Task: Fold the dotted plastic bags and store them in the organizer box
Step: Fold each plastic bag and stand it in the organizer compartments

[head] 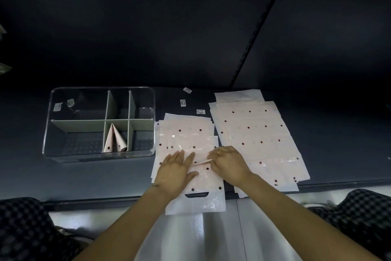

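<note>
A pale pink dotted plastic bag (203, 178) lies on top of a small stack in front of me, its cut-out handle hanging over the table's front edge. My left hand (175, 173) presses flat on the bag's left part, fingers straight. My right hand (227, 164) rests on the bag's right part and its fingers pinch a raised fold edge near the middle. The clear organizer box (63, 155) with grey dividers stands to the left. One folded triangular dotted bag (115, 141) leans in its front middle compartment.
A larger stack of flat dotted bags (256, 134) lies to the right of my hands. Three small white labels (183, 102) sit on the dark table behind the bags. A dark back wall rises behind; checked fabric (27, 229) shows at both lower corners.
</note>
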The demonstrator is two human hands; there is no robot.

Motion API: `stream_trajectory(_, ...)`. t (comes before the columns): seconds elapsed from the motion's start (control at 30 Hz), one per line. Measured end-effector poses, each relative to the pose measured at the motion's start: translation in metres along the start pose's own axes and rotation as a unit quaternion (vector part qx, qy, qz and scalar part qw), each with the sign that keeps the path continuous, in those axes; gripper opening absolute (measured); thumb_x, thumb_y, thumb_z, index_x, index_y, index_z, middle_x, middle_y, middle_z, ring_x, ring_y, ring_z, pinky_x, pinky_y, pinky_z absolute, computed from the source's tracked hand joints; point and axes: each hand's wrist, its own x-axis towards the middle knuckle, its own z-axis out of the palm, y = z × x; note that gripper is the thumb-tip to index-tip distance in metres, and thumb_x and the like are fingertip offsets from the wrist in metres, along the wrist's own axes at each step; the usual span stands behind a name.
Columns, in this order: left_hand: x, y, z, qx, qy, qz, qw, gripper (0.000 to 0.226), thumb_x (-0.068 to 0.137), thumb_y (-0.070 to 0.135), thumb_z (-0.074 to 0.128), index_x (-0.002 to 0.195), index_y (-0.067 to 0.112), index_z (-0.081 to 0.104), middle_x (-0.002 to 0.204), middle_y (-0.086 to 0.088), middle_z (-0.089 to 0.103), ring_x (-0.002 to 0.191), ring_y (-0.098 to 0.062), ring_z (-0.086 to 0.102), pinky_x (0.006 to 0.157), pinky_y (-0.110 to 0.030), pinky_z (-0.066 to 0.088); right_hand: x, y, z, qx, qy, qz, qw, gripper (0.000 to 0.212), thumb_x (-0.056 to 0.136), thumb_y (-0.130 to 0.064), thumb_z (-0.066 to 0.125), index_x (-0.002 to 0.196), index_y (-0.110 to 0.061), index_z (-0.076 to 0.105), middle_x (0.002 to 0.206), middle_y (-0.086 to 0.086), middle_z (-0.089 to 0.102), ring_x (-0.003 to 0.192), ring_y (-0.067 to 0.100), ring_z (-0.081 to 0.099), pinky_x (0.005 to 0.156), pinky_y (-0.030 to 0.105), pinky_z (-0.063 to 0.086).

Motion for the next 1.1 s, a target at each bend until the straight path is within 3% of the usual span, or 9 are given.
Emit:
stream_trajectory(0.07,0.001,0.001,-0.012,-0.015,0.026,-0.002,1.0,0.045,0.099,0.046,0.034,0.137,0.023,0.038,0.133,-0.007,0.053,0.122,-0.025,0.047,0.101,-0.032,0.033,0.003,0.001,-0.01,0.12,0.004,0.032,0.992,0.025,0.092,-0.022,0.048,0.108,-0.014,0.066,0.107,-0.001,0.065,0.112,0.015,0.051,0.091,0.025,0.036)
stream_trajectory(0.13,0.001,0.002,-0.026,-0.093,0.065,-0.017,0.993,0.022,0.1,0.034,0.038,0.098,0.02,0.055,0.096,-0.006,0.066,0.09,-0.028,0.058,0.072,-0.032,0.038,0.007,-0.002,-0.028,0.271,0.017,0.091,0.958,0.021,0.09,-0.02,0.056,0.107,-0.014,0.066,0.098,-0.005,0.062,0.105,0.014,0.052,0.085,0.024,0.039)
stream_trajectory(0.2,0.001,0.004,-0.037,-0.285,0.065,-0.068,0.954,0.034,0.1,0.027,0.042,0.066,0.019,0.043,0.064,0.0,0.054,0.065,-0.023,0.049,0.057,-0.03,0.031,0.009,-0.003,-0.046,0.455,0.061,0.163,0.873,0.025,0.089,-0.021,0.062,0.112,-0.014,0.063,0.098,-0.006,0.059,0.099,0.012,0.054,0.085,0.022,0.04)
stream_trajectory(0.23,0.001,0.005,-0.043,-0.42,0.055,-0.096,0.901,0.039,0.099,0.025,0.046,0.061,0.019,0.041,0.059,0.003,0.047,0.06,-0.019,0.043,0.056,-0.028,0.031,0.009,-0.005,-0.052,0.539,0.088,0.197,0.814,0.028,0.089,-0.023,0.062,0.116,-0.016,0.059,0.102,-0.006,0.06,0.099,0.009,0.055,0.087,0.022,0.042)
stream_trajectory(0.33,-0.001,0.014,-0.061,-0.669,0.012,-0.154,0.727,0.029,0.098,0.024,0.049,0.078,0.009,0.062,0.077,-0.006,0.064,0.072,-0.021,0.057,0.075,-0.032,0.046,0.003,-0.014,-0.06,0.649,0.069,0.256,0.713,0.027,0.095,-0.031,0.052,0.118,-0.019,0.054,0.105,-0.007,0.064,0.098,0.008,0.059,0.09,0.027,0.048)
stream_trajectory(0.47,-0.006,0.024,-0.065,-0.737,-0.03,-0.169,0.654,0.026,0.098,0.025,0.05,0.099,0.006,0.067,0.097,-0.01,0.071,0.087,-0.021,0.065,0.084,-0.032,0.051,-0.008,-0.037,-0.052,0.673,0.033,0.238,0.699,0.024,0.097,-0.023,0.05,0.102,-0.005,0.066,0.093,0.004,0.069,0.08,0.01,0.065,0.073,0.017,0.052)
stream_trajectory(0.77,-0.013,0.013,-0.069,-0.723,0.031,-0.188,0.664,0.007,0.09,0.007,0.061,0.089,0.002,0.066,0.09,-0.011,0.07,0.075,-0.017,0.066,0.07,-0.024,0.057,-0.009,-0.036,-0.056,0.717,0.07,0.274,0.637,0.007,0.087,-0.007,0.064,0.09,-0.005,0.07,0.073,0.001,0.072,0.062,0.009,0.067,0.055,0.017,0.05)
stream_trajectory(0.97,-0.015,0.004,-0.072,-0.766,0.036,-0.158,0.622,0.008,0.085,0.0,0.064,0.086,0.007,0.068,0.071,-0.008,0.07,0.063,-0.014,0.067,0.061,-0.022,0.054,-0.014,-0.03,-0.056,0.788,0.064,0.248,0.56,0.015,0.083,-0.001,0.065,0.082,-0.013,0.075,0.075,0.004,0.072,0.067,0.014,0.068,0.059,0.019,0.053)
stream_trajectory(1.1,-0.017,0.002,-0.075,-0.754,0.029,-0.114,0.646,0.026,0.087,-0.007,0.055,0.072,0.008,0.071,0.071,-0.006,0.069,0.066,-0.012,0.066,0.063,-0.021,0.054,-0.018,-0.029,-0.054,0.788,0.067,0.217,0.572,0.023,0.086,0.002,0.059,0.075,-0.012,0.073,0.073,0.005,0.069,0.069,0.013,0.066,0.061,0.02,0.053)
